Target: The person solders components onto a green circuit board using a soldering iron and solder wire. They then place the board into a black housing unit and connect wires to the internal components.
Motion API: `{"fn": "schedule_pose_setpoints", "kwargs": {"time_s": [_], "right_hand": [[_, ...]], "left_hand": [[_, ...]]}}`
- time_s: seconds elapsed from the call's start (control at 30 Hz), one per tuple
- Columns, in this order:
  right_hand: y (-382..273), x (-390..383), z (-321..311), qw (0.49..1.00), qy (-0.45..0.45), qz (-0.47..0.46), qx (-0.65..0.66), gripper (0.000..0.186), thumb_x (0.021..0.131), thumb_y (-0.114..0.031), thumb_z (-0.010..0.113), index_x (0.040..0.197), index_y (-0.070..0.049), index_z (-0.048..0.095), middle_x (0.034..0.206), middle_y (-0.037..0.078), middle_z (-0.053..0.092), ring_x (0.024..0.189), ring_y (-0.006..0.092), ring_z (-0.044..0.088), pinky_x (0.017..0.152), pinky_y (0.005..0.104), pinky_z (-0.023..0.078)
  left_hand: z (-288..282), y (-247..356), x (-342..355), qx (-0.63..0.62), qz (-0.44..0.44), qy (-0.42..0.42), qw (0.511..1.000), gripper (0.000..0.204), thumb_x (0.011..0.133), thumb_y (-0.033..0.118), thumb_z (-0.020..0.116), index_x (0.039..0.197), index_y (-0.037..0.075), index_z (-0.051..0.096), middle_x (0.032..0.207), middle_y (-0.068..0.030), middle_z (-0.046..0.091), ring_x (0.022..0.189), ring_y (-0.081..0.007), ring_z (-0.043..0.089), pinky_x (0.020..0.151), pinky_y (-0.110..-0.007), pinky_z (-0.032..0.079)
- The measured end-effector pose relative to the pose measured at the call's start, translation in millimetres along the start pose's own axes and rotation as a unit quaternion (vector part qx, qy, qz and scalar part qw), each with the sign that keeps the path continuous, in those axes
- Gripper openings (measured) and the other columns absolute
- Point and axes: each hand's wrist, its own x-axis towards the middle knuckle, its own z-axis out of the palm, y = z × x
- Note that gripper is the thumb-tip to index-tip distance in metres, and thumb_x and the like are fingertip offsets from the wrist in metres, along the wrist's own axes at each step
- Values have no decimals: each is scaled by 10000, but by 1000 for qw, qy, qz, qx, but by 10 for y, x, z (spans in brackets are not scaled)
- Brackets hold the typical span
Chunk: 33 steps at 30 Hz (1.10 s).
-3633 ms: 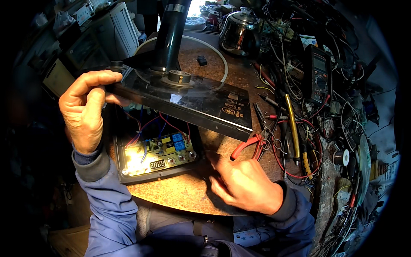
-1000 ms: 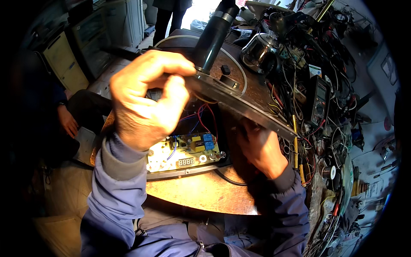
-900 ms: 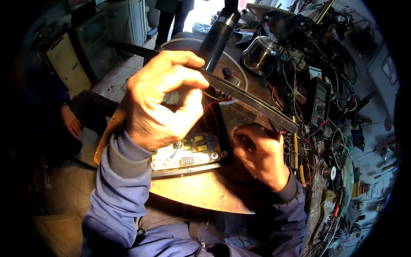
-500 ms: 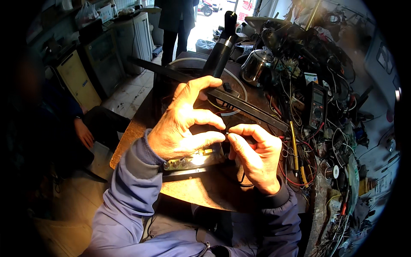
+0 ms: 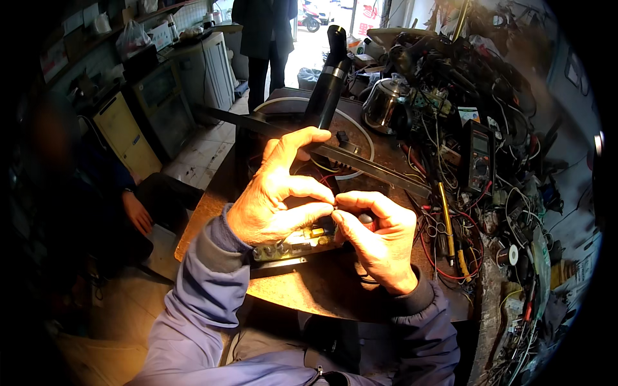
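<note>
My left hand (image 5: pixel 270 196) pinches with thumb and index finger at a tiny piece too small to name. Its other fingers are raised and bent. The fingertips of my right hand (image 5: pixel 382 238) close on the same spot, touching those of the left. A small red and silver thing shows under the right hand's fingers; what it is I cannot tell. Below both hands lies a brightly lit circuit board (image 5: pixel 299 243) in a long narrow housing, partly hidden by my left wrist. A long dark bar (image 5: pixel 380 168) runs slantwise behind the fingers.
On the right, a multimeter (image 5: pixel 479 157) stands by a yellow rod-shaped tool (image 5: pixel 445 225), scissors, a solder spool (image 5: pixel 508 256) and tangled wires. A metal kettle (image 5: pixel 386 106) and a black cylinder (image 5: pixel 327 90) are farther back. One person sits at left; another stands beyond the table (image 5: pixel 290 293).
My two hands have come closer, fingertips now meeting; the right has shifted slightly left. A red and silver thing now shows beneath the right fingers. The whole view has shifted slightly.
</note>
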Motion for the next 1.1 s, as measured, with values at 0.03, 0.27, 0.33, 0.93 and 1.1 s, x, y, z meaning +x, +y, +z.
{"fn": "schedule_pose_setpoints", "kwargs": {"time_s": [0.03, 0.27, 0.33, 0.93, 1.1], "right_hand": [[9, -1, 3, 1000, 4, 12, 29, 199, 953, 37, 754, 1149, 31, 721, 1028, 72, 759, 917, 94, 707, 756, 226, 578], [78, 1, -16, 994, 6, 25, 109, 240, 940, 29, 776, 1162, 25, 684, 1018, 70, 745, 915, 82, 690, 791, 228, 576], [89, 9, -1, 996, 9, 11, 92, 213, 945, 38, 767, 1144, 20, 693, 1017, 59, 743, 910, 74, 686, 791, 226, 574], [-366, -98, -901, 969, -70, -9, -235, 156, 868, 22, 735, 1024, 18, 738, 881, 184, 720, 773, 314, 738, 706, 368, 565], [-189, -23, -1656, 890, -3, 58, -452, 148, 880, -7, 726, 1015, 48, 750, 904, 240, 740, 830, 367, 756, 730, 392, 563]], "left_hand": [[-2, -1, -2, -5, -2, -1, 1000, 191, 773, 94, 901, 946, 137, 836, 1603, -156, 444, 1416, -321, 429, 1147, -458, 382], [22, -33, -1, -49, -4, 6, 999, 158, 815, 134, 890, 965, 141, 843, 1587, -130, 466, 1401, -297, 443, 1146, -448, 381], [26, -47, -1, -55, -7, 6, 998, 165, 810, 125, 892, 967, 142, 844, 1586, -131, 467, 1410, -298, 437, 1149, -448, 378], [87, 8, -41, -42, -78, 42, 995, 257, 775, -87, 766, 1006, 21, 744, 1586, -159, 453, 1232, -215, 552, 1096, -374, 434], [141, -79, -58, -73, -85, 131, 985, 252, 830, -91, 757, 1039, 6, 654, 1517, -199, 534, 1152, -150, 613, 1038, -318, 470]]}}
